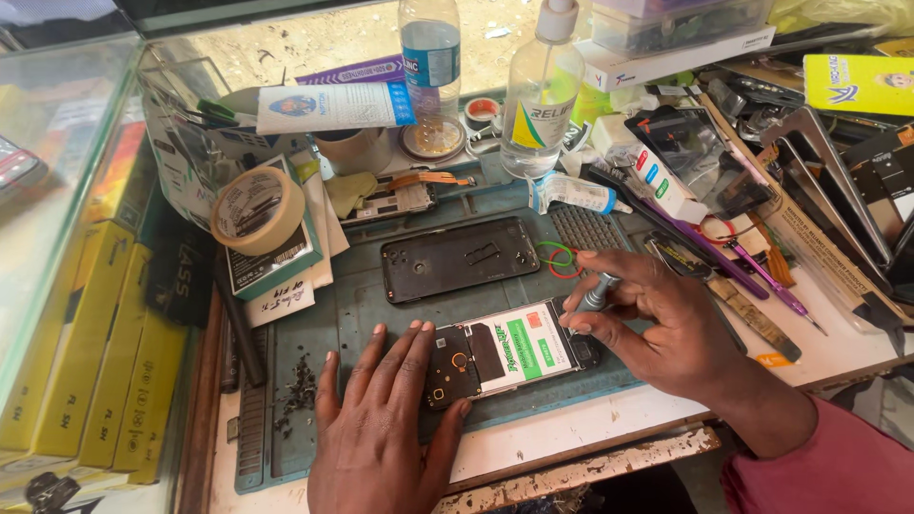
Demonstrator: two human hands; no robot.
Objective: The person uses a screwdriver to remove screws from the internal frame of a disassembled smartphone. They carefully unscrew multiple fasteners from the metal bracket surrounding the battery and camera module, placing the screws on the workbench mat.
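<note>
The left hand (381, 419) lies flat, fingers spread and open, pressing down the dark end of the opened smartphone with its white-and-green labelled battery (505, 354), which sits on the blue-grey rubber work mat (352, 295) at the front of the counter (571, 428). The right hand (657, 324) is curled tight around a slim grey metal screwdriver (597, 293), its tip down at the phone's right end. Just behind the phone lies the removed black back cover (461, 257), inner side up. Beside it rest a green and a red rubber band (559, 259). A small heap of tiny dark screws (300, 390) sits left of the left hand. Further back: a tan roll of masking tape (257, 209) on a teal-edged box, a white tube with a blue cap (328, 107) lying sideways, a clear pump bottle with a green-and-yellow label (541, 95), and a clear water bottle with a blue label (430, 67). Yellow flat boxes (86, 352) stand stacked under glass on the left.
</note>
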